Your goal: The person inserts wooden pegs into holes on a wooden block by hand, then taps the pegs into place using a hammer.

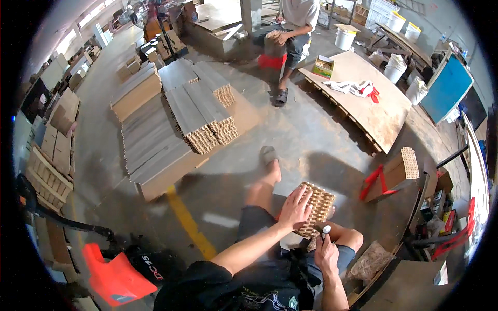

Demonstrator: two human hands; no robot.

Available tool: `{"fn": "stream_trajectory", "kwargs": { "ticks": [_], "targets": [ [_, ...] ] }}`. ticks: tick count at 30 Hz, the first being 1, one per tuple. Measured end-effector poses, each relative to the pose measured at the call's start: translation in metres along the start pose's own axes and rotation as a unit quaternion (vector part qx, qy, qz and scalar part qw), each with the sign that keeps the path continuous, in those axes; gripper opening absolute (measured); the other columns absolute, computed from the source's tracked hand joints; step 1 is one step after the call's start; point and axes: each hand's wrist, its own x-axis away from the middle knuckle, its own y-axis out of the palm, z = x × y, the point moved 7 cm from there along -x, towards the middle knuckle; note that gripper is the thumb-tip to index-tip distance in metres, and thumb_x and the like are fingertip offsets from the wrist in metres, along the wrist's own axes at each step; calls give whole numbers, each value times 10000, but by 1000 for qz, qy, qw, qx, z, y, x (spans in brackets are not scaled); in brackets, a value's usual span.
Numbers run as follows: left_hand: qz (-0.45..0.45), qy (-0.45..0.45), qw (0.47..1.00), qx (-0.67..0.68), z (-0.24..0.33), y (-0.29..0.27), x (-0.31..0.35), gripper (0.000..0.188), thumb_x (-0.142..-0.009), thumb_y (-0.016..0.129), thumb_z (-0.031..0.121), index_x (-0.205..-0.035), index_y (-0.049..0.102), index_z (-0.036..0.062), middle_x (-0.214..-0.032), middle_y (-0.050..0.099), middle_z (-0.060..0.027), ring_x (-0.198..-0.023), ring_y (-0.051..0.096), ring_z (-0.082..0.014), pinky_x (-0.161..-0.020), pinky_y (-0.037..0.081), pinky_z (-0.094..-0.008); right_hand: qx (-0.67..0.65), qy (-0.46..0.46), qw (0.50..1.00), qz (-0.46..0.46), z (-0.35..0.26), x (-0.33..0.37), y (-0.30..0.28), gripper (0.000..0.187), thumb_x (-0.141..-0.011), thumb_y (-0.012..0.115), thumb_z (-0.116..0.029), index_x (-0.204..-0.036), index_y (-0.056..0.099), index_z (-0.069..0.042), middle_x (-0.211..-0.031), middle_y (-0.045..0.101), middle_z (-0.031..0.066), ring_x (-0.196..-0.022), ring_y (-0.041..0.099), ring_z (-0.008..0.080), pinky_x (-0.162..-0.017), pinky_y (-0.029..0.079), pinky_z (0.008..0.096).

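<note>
Between my knees stands a bundle of wooden strips [322, 203], its top a pattern of light notched ends with dark gaps. My left hand [295, 210] lies flat on the left part of that top, fingers stretched out. Close to the bundle's near right corner, my right hand [326, 254] is closed round a tool with a shiny round end, which looks like a hammer [326, 229]. Most of its handle is hidden in the hand. The bundle's lower sides are hidden by my hands and legs.
Grey strip stacks [155, 140] lie on a pallet at left. Another strip bundle [397, 173] stands right. A low wooden platform [384, 119] holds a small box [323, 66] and cloths. Beyond, a co-worker [298, 31] sits with a similar bundle. An orange-red machine [116, 277] is near left.
</note>
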Motion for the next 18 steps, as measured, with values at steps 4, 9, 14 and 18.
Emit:
{"fn": "stream_trajectory", "kwargs": {
  "ticks": [4, 9, 14, 18],
  "targets": [
    [-24, -23, 999, -6, 4, -4, 0, 591, -959, 593, 273, -1499, 460, 74, -1582, 360, -190, -1431, 388, -368, -1186, 342, -473, -14, 3, 1000, 4, 4, -7, 7, 369, -1033, 507, -342, -1176, 608, -17, -938, 675, 347, -906, 649, 520, -806, 508, 593],
    [-28, -20, 999, 3, -1, -4, -10, 576, -968, 588, 269, -1494, 465, 67, -1585, 358, -194, -1446, 368, -379, -1192, 332, -473, -197, -54, 979, 24, 17, -25, 13, 360, -1074, 471, -322, -1076, 626, 3, -746, 648, 185, -694, 642, 304, -621, 503, 409],
    [-11, 1, 999, 36, 13, -32, -26, 559, -960, 599, 248, -1451, 491, 3, -1545, 391, -248, -1420, 388, -418, -1184, 341, -489, -531, 17, 845, 54, -7, 4, -19, 402, -1122, 342, -258, -816, 482, -38, -637, 493, 31, -592, 483, 134, -552, 404, 292],
    [-17, 12, 1000, -12, 9, -11, -10, 559, -971, 597, 252, -1456, 483, -3, -1546, 382, -246, -1421, 393, -413, -1186, 349, -481, -600, 39, 796, 76, 56, 18, 51, 349, -1111, 424, -362, -917, 468, -75, -621, 481, 25, -483, 473, 146, -460, 418, 285]
  ]
}}
